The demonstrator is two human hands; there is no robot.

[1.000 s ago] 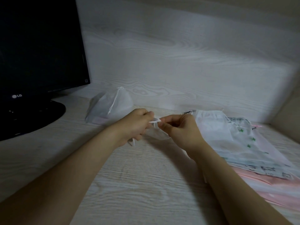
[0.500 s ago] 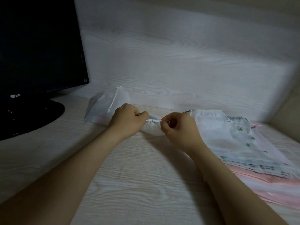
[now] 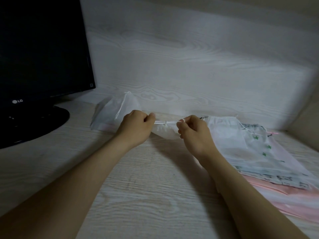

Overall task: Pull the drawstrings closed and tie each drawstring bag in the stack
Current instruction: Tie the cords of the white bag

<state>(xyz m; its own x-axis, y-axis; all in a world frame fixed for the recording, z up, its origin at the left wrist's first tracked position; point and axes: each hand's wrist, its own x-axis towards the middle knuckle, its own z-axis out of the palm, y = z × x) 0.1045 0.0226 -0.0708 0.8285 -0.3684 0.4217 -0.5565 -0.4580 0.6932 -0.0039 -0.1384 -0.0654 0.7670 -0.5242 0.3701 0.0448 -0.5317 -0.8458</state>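
Note:
A small white translucent drawstring bag [image 3: 164, 133] hangs between my hands just above the desk. Its white drawstring [image 3: 165, 122] runs taut from hand to hand, with a knot in the middle. My left hand [image 3: 136, 126] grips one end of the string in a fist. My right hand [image 3: 193, 131] pinches the other end, with the cord looped over a fingertip. A stack of flat drawstring bags [image 3: 255, 152], white, green-star printed and pink, lies on the desk to the right. Another white bag [image 3: 114, 114] with its neck gathered lies behind my left hand.
A black monitor [image 3: 43, 49] on a round stand [image 3: 34, 125] fills the left side. The pale wood-grain desk [image 3: 146, 195] meets a wood-grain back wall [image 3: 189, 66] close behind the bags. A side panel [image 3: 305, 118] closes off the right.
My hands have moved apart, left hand leftward and right hand rightward, drawing the string taut. The knot between them has tightened against the bag's gathered neck.

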